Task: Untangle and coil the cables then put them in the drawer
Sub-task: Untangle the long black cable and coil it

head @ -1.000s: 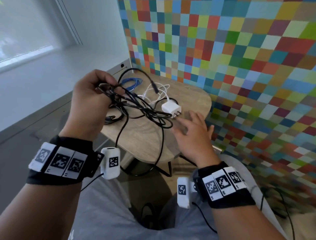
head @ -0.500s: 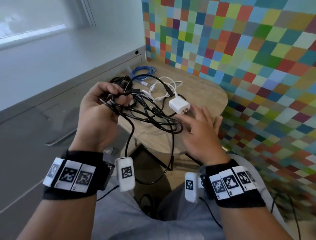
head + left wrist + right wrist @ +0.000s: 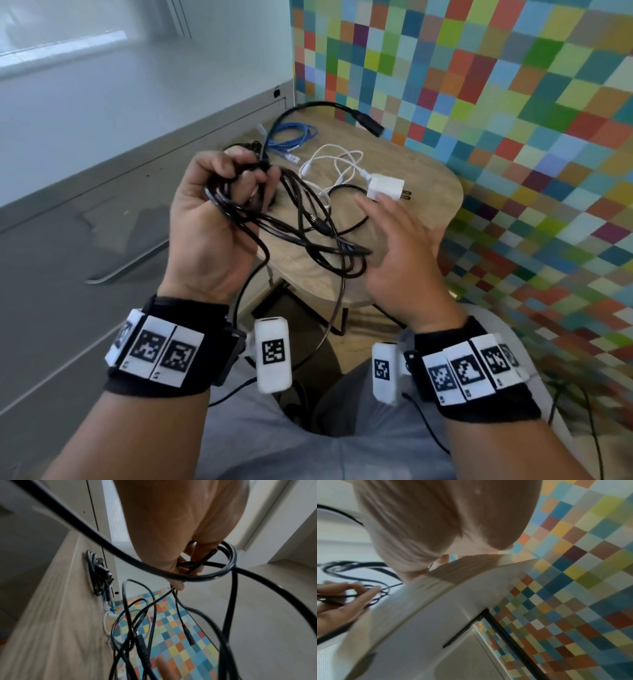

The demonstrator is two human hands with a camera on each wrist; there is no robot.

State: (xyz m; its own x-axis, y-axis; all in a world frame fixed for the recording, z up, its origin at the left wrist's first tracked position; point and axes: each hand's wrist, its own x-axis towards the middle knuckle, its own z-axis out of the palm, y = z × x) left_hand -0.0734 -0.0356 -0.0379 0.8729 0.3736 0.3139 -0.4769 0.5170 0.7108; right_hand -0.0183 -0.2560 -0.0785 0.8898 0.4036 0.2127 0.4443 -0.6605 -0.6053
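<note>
Risk of snagging: left hand [image 3: 212, 219] gripped tangled black cables [image 3: 308, 236], right hand [image 3: 400, 250] open beside, loops dangling off surface [image 3: 442, 192] near white charger [image 3: 385, 186].

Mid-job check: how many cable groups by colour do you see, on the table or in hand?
Black tangled cable bundle, gripped by the left hand: 1
Blue coiled cable on the wooden table: 1
White cable with charger plug: 1
Total: 3
</note>
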